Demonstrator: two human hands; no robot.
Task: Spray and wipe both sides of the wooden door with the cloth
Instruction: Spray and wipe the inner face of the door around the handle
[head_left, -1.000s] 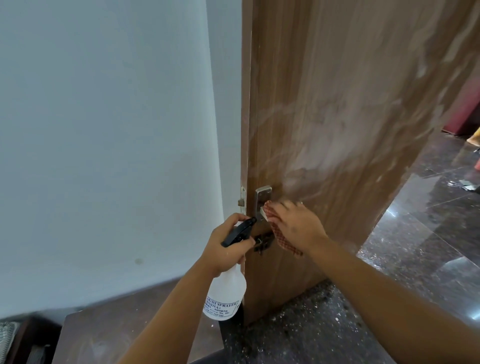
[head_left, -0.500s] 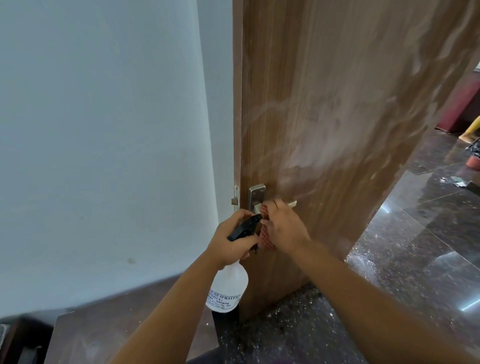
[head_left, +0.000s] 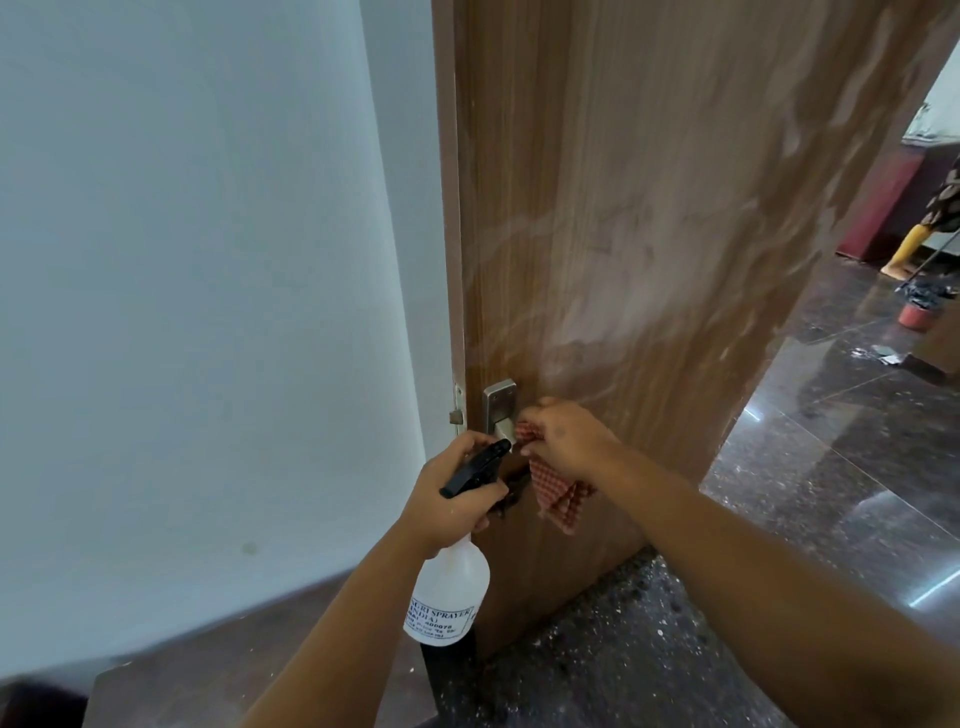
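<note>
- The cloth (head_left: 558, 496) is bunched in the right hand (head_left: 569, 441) and is being pressed over the handle (head_left: 501, 410), at the door's (head_left: 649, 234) latch edge, low on its near face.
- The fingers are curled round the cloth; a checked corner is left dangling below the knuckles.
- The sprayer (head_left: 449, 597) is gripped by the left hand (head_left: 457, 499) round its black trigger head, nozzle aimed at the handle, bottle hanging beside the door's edge.
- Against the earlier frame, more cloth is seen hanging loose and the hand is shifted slightly along the lever; the sprayer grip is unchanged.
- Pale wet streaks are spread across the face above, so this side is judged largely wiped, with the hardware being finished; the far side cannot be seen.
</note>
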